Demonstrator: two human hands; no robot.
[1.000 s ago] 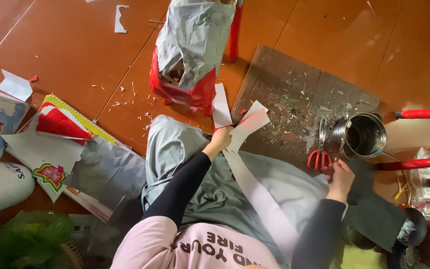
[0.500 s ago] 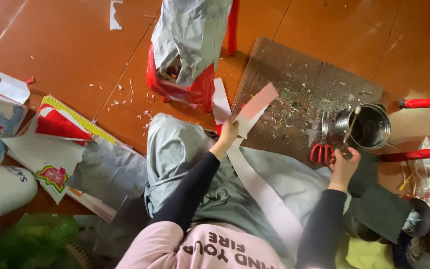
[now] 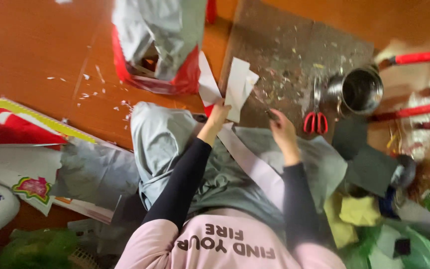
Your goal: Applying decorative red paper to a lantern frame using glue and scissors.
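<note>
Left hand (image 3: 218, 113), centre of the frame, is closed around the lower end of a white paper strip (image 3: 238, 87); the strip rises toward the upper middle, its top folded or doubled. Beside it, to the left, a second white piece with a red tip (image 3: 208, 85), touching or overlapping the hand; can't tell if it's held too. Right hand (image 3: 280, 130), just right of centre, fingers curled, something small and dark at the fingertips, too blurred to tell what, so grip unclear. The two hands are near each other but apart.

A long pale strip (image 3: 252, 164) runs from below the left hand down across the lap, over the grey trousers (image 3: 167, 144).

Surroundings: grey mat (image 3: 294, 45) strewn with paper scraps at upper centre-right, behind the hands. Red-handled scissors (image 3: 315, 117) lie on the mat's edge, right of the right hand, untouched. Metal pot (image 3: 357, 90) just beside the scissors, upper right. Red bars (image 3: 419, 57) at the far right edge. Red and grey bag (image 3: 158, 45) at upper centre-left, close to the paper pieces. Printed sheets (image 3: 31, 149) piled at left on the orange-brown floor (image 3: 36, 45). Yellow cloth (image 3: 357, 211) and dark sheets (image 3: 369, 162) at lower right.
</note>
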